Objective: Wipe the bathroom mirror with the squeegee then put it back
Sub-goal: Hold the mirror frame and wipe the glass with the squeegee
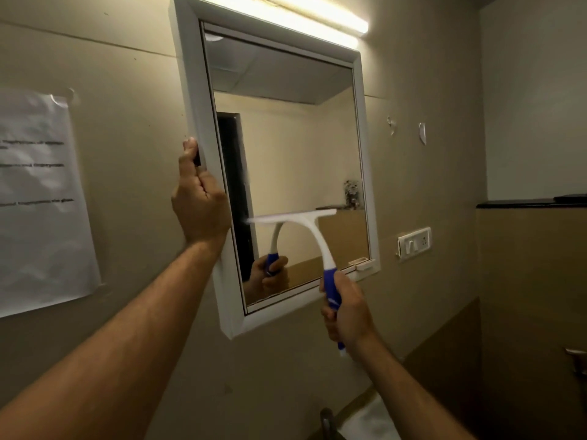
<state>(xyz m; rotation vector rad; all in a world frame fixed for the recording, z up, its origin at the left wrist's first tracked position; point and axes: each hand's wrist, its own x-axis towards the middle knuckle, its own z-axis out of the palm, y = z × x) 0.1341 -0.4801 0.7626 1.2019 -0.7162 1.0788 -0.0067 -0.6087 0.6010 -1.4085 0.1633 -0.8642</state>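
A white-framed bathroom mirror [193, 100] hangs on the beige wall. My left hand [198, 201] grips the frame's left edge, fingers curled round it. My right hand [347, 308] holds the blue handle of a white squeegee [313, 231]. Its blade lies flat against the lower half of the glass, running nearly level. The glass reflects the squeegee and the hand.
A lit tube light [324, 19] runs above the mirror. A taped paper notice [41, 198] hangs on the wall at left. A switch plate [414, 242] sits right of the mirror. A dark ledge [530, 203] is at far right; a tap top [325, 419] shows at the bottom.
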